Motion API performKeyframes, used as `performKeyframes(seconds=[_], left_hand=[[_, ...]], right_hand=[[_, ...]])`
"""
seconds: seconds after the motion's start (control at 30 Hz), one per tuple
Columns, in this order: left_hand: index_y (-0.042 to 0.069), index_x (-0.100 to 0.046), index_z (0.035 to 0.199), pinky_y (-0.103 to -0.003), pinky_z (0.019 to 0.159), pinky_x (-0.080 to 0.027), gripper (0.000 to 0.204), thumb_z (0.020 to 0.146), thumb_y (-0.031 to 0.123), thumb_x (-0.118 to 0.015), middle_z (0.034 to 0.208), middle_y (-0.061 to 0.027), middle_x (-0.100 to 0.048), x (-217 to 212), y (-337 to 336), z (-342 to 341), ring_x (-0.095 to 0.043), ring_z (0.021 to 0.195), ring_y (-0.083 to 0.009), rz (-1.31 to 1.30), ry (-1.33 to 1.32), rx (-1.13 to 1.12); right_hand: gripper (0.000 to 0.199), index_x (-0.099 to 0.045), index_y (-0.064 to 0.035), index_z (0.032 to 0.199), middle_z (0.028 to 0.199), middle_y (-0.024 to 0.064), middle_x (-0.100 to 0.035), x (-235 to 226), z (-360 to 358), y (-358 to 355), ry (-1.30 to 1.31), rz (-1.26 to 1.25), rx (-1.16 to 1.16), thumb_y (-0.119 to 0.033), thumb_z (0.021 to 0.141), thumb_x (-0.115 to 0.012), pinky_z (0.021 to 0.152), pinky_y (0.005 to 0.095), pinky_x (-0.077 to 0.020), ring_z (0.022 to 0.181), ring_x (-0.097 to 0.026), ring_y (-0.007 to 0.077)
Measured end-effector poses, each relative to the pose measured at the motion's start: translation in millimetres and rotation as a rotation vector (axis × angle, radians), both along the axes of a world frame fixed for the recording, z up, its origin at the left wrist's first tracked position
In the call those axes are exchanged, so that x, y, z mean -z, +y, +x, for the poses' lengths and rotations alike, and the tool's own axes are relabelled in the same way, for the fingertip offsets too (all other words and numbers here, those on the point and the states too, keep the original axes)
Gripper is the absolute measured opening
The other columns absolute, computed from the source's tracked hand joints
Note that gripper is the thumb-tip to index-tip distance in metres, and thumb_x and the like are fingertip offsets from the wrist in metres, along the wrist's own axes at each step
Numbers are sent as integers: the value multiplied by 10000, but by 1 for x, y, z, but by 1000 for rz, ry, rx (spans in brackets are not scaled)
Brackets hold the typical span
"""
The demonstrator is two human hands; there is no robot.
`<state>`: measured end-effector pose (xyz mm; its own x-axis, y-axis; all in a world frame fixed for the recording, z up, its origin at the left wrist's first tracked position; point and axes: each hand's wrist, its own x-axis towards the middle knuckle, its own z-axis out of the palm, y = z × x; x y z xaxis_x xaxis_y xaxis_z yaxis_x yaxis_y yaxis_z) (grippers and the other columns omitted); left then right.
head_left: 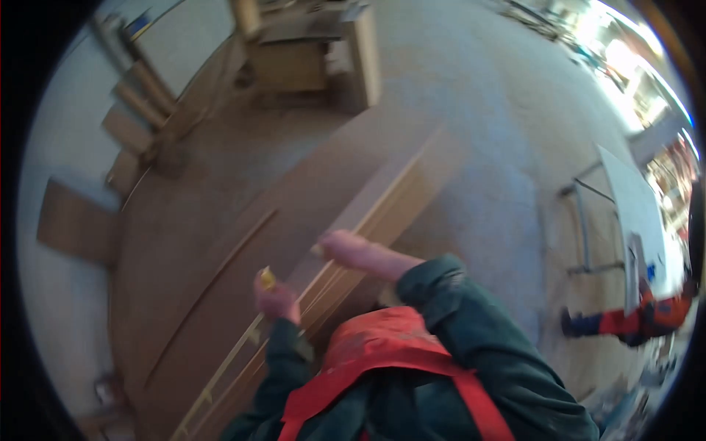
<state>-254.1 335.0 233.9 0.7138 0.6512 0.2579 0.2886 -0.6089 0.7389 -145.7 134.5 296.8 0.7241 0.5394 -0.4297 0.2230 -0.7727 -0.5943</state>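
My left hand [276,300] is closed around a small yellow object [268,277], which sticks up past the fingers; blur hides its kind. It is at the near-left edge of a long, light wooden workpiece [386,187] that runs diagonally under my arms. Farther along, my right hand [347,248] is closed at the workpiece's top face. Something pale shows at its fingertips, too blurred to name. Pale yellowish strips [254,334] lie along the workpiece's edge below my left hand. Beside it spreads a wide brown panel [294,195] with a thin wooden strip [213,290] on it.
Ahead stands a wooden workbench [294,62] with an upright board [362,59]. Planks and panels [79,220] lean at the left wall. To the right, a person [647,320] in red and dark clothes is by a white-topped table [632,198] on metal legs.
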Motion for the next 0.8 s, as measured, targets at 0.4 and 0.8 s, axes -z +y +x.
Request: performKeyframes(seconds=[0.4,0.8], left_hand=[[134,-622,1190,-440,829,-505,417,776,87,-643,1089,-102,-686,-19,-15,1,-653,937,-353,-27,98,-188],[144,-623,1188,-433,836,-501,403,787,101,-626,1072,-112,-687,-26,-20,2,-650,935,-353,-26,123,-213]], right_hand=[[164,-616,6,933,974,182,-629,5,5,-8,-371,139,-315,-137,855,-590,841,450,-508,967,-623,369],[189,-621,15,1008,1022,214,-635,6,28,-5,-434,-120,-664,-103,888,-533,821,454,-530,926,-644,393]])
